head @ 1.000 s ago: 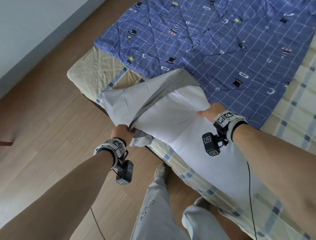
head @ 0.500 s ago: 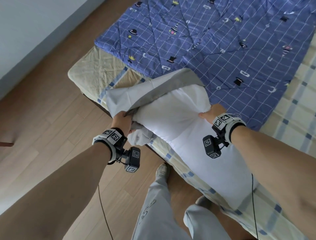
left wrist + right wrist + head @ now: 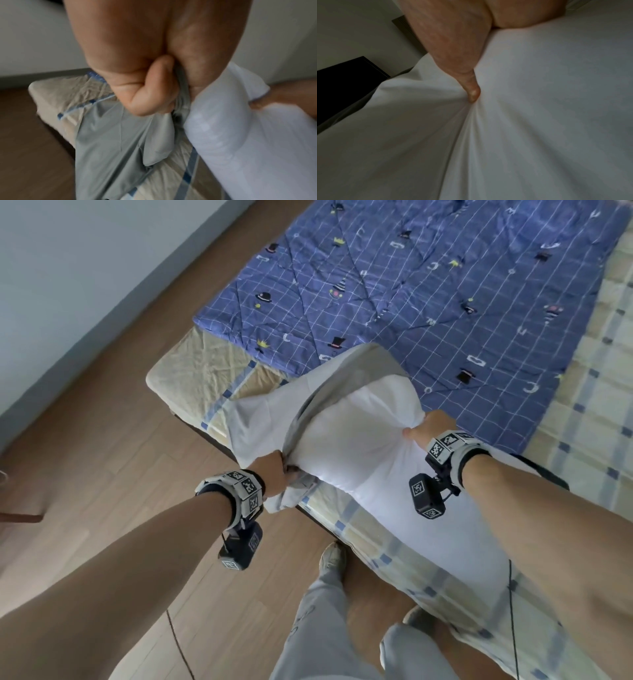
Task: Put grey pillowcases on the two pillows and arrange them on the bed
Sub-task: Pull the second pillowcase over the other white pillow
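Head view: white pillow lies along the bed edge, its far end partly inside the grey pillowcase. Left hand grips the bunched case opening; right hand pinches the pillow's side, fabric puckered. Blue quilt spread beyond.

Left wrist view: fingers curled tight round grey fabric, pillow just beside.

Right wrist view: thumb digs into white fabric; other fingers hidden.
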### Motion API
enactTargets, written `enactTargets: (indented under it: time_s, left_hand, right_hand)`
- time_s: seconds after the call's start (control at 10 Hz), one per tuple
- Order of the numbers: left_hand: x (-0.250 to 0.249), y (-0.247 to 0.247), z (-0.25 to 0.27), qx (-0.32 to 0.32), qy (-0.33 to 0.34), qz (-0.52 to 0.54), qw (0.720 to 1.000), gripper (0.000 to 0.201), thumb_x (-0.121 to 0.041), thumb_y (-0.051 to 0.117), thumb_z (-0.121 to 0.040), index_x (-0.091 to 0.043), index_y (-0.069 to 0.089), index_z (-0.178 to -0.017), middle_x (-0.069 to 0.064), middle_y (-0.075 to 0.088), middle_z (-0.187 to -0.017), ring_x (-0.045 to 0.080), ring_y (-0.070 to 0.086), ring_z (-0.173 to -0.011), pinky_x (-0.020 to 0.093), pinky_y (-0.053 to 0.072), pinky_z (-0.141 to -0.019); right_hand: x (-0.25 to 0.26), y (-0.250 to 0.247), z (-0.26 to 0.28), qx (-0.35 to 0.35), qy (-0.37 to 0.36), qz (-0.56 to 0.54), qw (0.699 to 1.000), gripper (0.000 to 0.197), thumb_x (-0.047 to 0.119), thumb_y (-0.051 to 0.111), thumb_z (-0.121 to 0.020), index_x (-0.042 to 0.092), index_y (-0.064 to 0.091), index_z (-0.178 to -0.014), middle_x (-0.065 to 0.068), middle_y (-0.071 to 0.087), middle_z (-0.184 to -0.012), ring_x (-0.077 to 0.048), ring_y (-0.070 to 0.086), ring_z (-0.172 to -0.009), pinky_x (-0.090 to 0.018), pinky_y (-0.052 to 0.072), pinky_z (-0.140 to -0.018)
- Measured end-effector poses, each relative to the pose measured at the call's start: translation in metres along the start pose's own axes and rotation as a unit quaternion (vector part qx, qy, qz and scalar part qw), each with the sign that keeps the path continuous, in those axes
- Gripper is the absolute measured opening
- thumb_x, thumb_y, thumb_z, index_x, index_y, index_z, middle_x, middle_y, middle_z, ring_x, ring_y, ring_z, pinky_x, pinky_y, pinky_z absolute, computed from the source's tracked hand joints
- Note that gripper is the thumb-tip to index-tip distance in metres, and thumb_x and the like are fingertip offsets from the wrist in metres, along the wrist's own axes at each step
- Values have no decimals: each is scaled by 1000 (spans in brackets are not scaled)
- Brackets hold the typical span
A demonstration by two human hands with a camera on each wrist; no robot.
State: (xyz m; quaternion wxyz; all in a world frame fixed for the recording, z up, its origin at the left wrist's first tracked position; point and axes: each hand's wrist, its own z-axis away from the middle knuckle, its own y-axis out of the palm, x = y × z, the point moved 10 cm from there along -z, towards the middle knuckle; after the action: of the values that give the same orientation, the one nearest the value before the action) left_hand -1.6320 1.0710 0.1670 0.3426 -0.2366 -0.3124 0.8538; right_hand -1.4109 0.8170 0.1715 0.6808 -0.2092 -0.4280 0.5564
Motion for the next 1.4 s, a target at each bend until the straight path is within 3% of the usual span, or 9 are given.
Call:
enactTargets:
  time_s: [0.1,0.2,0.3,0.4,0.6,0.7,0.9,1.2,1.4]
  left_hand:
    - [12,-12,-5,-47,-65,101,992,28,-27,48,-95,-1,58,-94,15,67,-87,24,58,-61,29,47,-51]
    - [23,6,-7,32,-120,165,978,25,-26,56,-93,-3,56,-82,6,69,-73,16,46,-44,23,41,-45]
    - [23,19,-1,71,-174,341,921,42,-46,61,-89,-7,54,-76,-2,46,-42,12,22,-36,17,21,-36]
    - [19,22,1,85,-180,322,926,43,-45,58,-91,-10,48,-67,-1,35,-50,13,24,-39,22,21,-41]
    - [32,4,-20,-55,-172,362,915,28,-24,48,-98,-14,49,-71,-2,46,-62,12,42,-51,22,35,-47]
    - [27,11,-21,-18,-179,288,940,17,-22,60,-92,-8,57,-81,3,48,-63,15,44,-52,17,38,-36]
    - [23,-11,-25,-41,-179,249,951,29,-14,53,-94,4,62,-115,11,69,-106,23,62,-87,24,52,-71]
    - [-36,-199,-15,-317,-31,323,891,21,5,41,-75,-13,48,-67,12,48,-65,24,51,-66,35,48,-56]
    - [-180,-238,16,-262,160,60,950,3,-12,57,-81,-10,55,-82,9,60,-80,30,59,-79,32,43,-66]
  right_hand:
    - [-2,-8,-1,-13,-8,-3,1000,34,30,67,-85,-1,67,-100,-16,66,-93,-28,57,-78,-31,49,-71]
    - [-7,-13,0,-24,-10,-29,999,32,28,69,-84,0,68,-98,-12,61,-84,-27,56,-76,-29,44,-68]
    - [-9,-13,2,-23,-21,-37,999,28,26,69,-83,1,68,-97,-11,61,-83,-28,57,-77,-29,43,-68]
    - [-11,-14,3,-32,-26,-45,998,26,27,70,-82,3,68,-94,-10,62,-82,-30,62,-81,-28,43,-68]
    - [-17,-18,0,-35,-20,-79,996,26,27,70,-83,4,66,-96,-9,63,-86,-26,56,-77,-29,44,-68]
    - [-19,-22,-2,-39,-18,-93,995,21,27,70,-84,9,64,-93,-6,60,-86,-25,54,-78,-28,41,-68]
    - [-25,-36,-7,-47,14,-131,990,21,28,70,-82,13,56,-86,4,51,-68,-22,52,-71,-22,30,-48]
    - [-18,-62,-15,-44,9,-127,991,25,30,69,-82,8,62,-90,-7,61,-82,-27,57,-74,-27,40,-65]
    - [-26,-89,-17,-57,44,-162,984,27,34,66,-83,10,57,-90,-7,58,-85,-27,52,-78,-29,39,-69]
